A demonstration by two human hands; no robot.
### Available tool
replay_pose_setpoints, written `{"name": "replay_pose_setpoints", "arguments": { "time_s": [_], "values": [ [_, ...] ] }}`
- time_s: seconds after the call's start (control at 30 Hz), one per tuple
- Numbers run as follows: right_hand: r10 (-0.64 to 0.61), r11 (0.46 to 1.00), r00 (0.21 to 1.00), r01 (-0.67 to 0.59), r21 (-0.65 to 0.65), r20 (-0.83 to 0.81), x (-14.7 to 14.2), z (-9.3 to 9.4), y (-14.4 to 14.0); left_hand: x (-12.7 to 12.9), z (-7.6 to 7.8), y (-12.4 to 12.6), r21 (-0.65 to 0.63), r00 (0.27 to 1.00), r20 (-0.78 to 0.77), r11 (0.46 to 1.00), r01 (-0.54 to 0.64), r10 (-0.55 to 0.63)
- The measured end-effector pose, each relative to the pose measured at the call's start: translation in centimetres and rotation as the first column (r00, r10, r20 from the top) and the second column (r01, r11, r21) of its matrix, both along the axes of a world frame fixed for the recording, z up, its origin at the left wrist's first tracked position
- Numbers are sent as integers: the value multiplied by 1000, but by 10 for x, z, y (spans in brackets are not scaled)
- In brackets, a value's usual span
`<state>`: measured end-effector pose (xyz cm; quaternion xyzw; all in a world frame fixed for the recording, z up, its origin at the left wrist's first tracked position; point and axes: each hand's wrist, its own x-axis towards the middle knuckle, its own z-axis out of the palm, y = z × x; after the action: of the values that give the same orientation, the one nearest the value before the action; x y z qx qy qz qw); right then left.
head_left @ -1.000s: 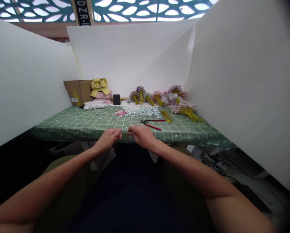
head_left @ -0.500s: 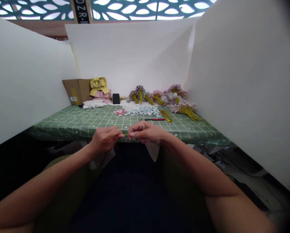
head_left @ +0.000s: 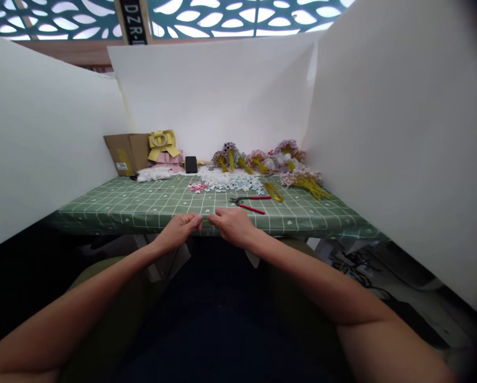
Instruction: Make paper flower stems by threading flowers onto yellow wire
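Observation:
Close together at the table's front edge, both hands pinch a thin yellow-green wire (head_left: 205, 221), of which only a short piece shows between them. My left hand (head_left: 179, 230) is closed on its left end, thumb and fingers pressed together. From the other side my right hand (head_left: 232, 225) grips it with the fingers curled in and the knuckles up. Just beyond the right hand lie red-handled pliers (head_left: 251, 204), their handles spread. Behind these is a loop of yellow wire (head_left: 273, 192). Small white, blue and pink flower pieces (head_left: 232, 183) are heaped farther back.
A green checked cloth (head_left: 150, 200) covers the table. Several beaded bunches on yellow stems (head_left: 308, 183) stand at the back right. At the back left are a cardboard box (head_left: 129, 153), yellow and pink bows (head_left: 162, 142) and a black phone-like object (head_left: 191, 164). White panels (head_left: 214, 90) enclose three sides.
My right hand has turned, knuckles now up, and shifted slightly left, uncovering the lower handle of the pliers. My left hand has rolled a little too. The gap between the hands is narrower.

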<state>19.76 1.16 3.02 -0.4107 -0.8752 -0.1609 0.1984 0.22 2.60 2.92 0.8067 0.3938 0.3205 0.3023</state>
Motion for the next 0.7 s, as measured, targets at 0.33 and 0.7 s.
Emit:
{"name": "replay_pose_setpoints", "arguments": {
  "time_s": [0.33,0.7],
  "values": [
    [190,641,849,-487,-593,-493,15,33,-6,-11,17,-17,701,987,-160,705,106,11],
    [14,994,993,-27,103,120,1,2,1,5,-9,-1,-353,967,243,936,21,70]
  ]
}}
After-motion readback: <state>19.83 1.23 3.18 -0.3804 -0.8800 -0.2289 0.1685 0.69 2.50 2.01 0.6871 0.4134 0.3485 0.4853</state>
